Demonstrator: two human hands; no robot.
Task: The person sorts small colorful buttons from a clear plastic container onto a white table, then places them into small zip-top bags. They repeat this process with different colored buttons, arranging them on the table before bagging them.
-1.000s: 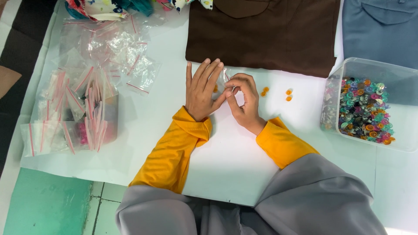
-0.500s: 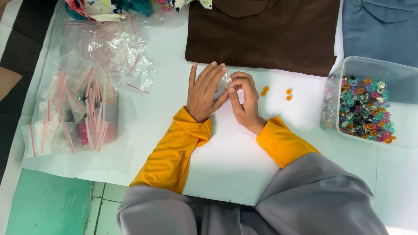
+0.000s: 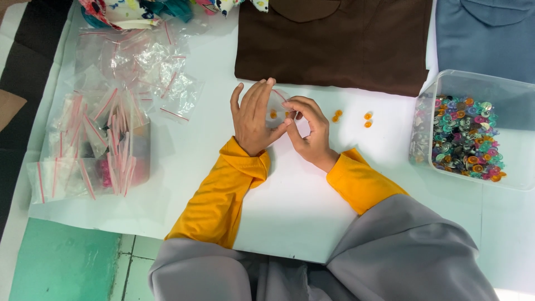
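Observation:
My left hand (image 3: 252, 114) and my right hand (image 3: 310, 127) meet over the white table (image 3: 223, 139), both in yellow sleeves. Together they hold a small clear zip bag (image 3: 277, 107) with a red strip; two small orange buttons show inside it. The right hand's fingers pinch the bag's edge while the left hand's fingers lie along its other side. Several loose orange buttons (image 3: 336, 115) lie on the table just right of my right hand.
A clear plastic tub (image 3: 473, 89) of mixed coloured buttons stands at the right. A heap of clear zip bags (image 3: 106, 139) lies at the left. Brown cloth (image 3: 345, 39) and blue cloth (image 3: 490, 33) lie at the far edge.
My hands have shifted slightly and the fingers have closed more on the small bag. Orange buttons now show inside it.

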